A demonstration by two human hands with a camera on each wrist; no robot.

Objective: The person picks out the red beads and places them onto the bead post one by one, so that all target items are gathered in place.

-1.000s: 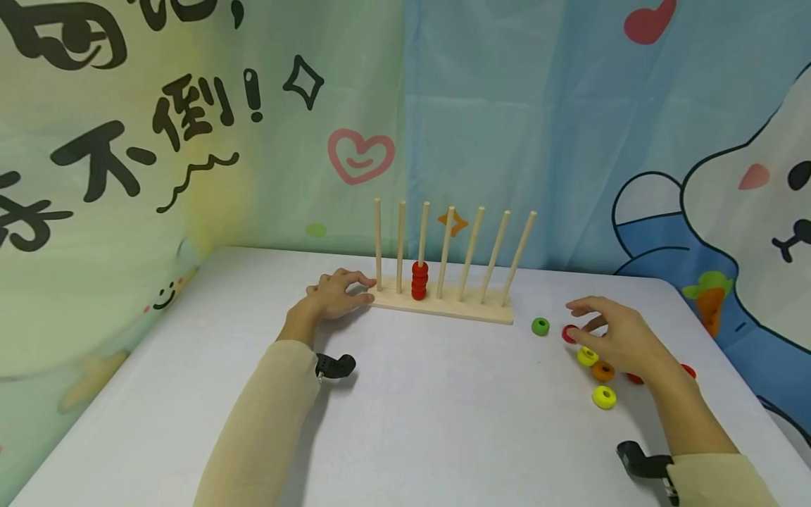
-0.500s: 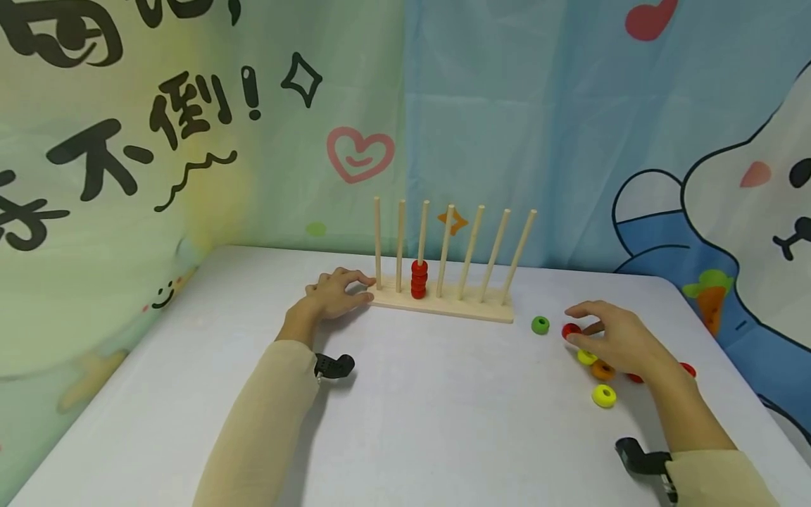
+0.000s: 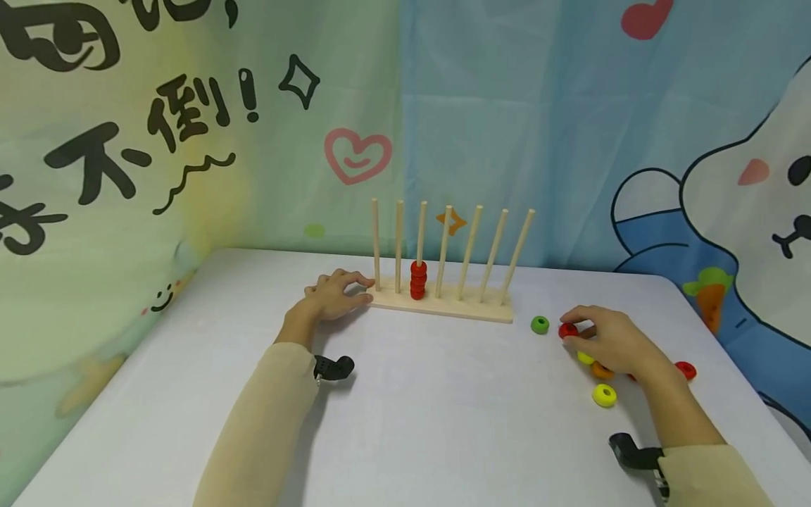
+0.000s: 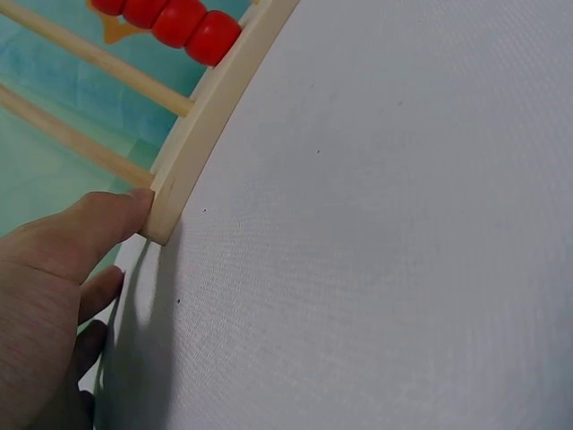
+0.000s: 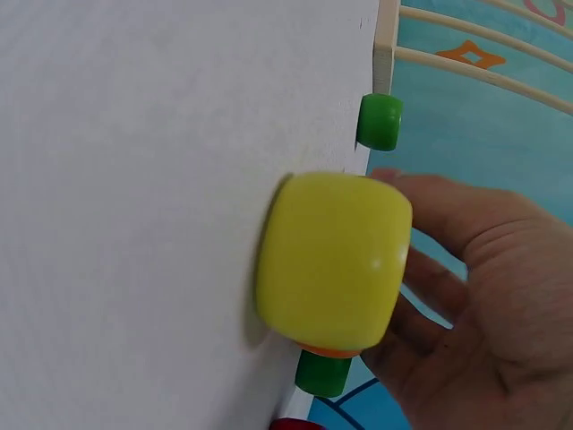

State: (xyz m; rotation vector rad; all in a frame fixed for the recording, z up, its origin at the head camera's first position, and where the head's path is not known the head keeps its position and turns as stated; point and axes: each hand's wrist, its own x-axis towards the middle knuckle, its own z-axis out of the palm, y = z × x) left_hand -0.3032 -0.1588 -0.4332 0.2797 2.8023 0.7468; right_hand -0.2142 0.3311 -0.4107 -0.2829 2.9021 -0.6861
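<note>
A wooden peg stand (image 3: 443, 306) with several upright pegs stands toward the back of the table; its third peg from the left carries a stack of red beads (image 3: 418, 280). My left hand (image 3: 332, 294) holds the stand's left end, the thumb (image 4: 125, 210) against the corner of the base. Over at the right, my right hand (image 3: 611, 341) pinches a red bead (image 3: 568, 330) between thumb and fingers, low over the tabletop. A large yellow bead (image 5: 333, 260) hides that pinch in the right wrist view. One green bead (image 3: 540, 324) lies just left of the right hand.
Near and under the right hand lie a yellow bead (image 3: 605, 396), an orange bead (image 3: 602, 371) and another red bead (image 3: 686, 371). A second green bead (image 5: 322, 374) shows behind the yellow one. A printed cloth backdrop (image 3: 481, 127) hangs behind the white table (image 3: 443, 422).
The right hand's thumb and fingers have come together around the red bead, and the hand has shifted slightly left. The left hand and the peg stand have stayed in place.
</note>
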